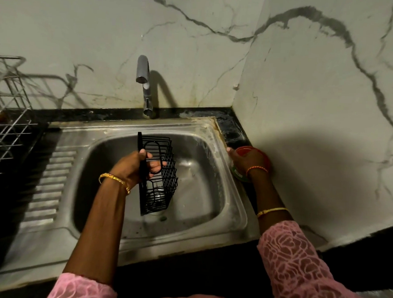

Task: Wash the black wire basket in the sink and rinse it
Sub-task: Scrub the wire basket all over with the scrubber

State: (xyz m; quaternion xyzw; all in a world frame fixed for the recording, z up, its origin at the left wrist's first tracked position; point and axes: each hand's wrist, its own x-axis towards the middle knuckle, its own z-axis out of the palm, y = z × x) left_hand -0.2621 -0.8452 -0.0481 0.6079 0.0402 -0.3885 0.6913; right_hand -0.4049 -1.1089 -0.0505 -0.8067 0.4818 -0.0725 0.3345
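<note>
Fingers of the left hand (135, 166) are curling round the flat back edge of the black wire basket (158, 175), the thumb lying on the near side of that edge and the fingertips showing through the wires on the far side. Most of the basket is hanging below and to the right of that grasp, tilted, its lower end reaching down toward the drain in the middle of the steel sink (213, 196). It is being held above the basin floor rather than resting flat on it, though whether its lowest corner is touching the steel I cannot tell.

Off to the right, the right hand (247, 161) is reaching over a small round red container (263, 154) sitting on the dark counter (233, 130) just beside the sink's right rim. The fingers are bending down over the container, and a green-edged piece is showing under the wrist; whether the hand is gripping anything or only resting on it cannot be told, since the back of the hand is covering it.

Behind the basin a grey tap (144, 81) is standing against the marbled wall (197, 45), its spout pointing out over the basket with nothing between them. At the far left a silver dish rack (6, 125) is standing on the counter beside the ribbed draining board (50, 183), well apart from the basket.
</note>
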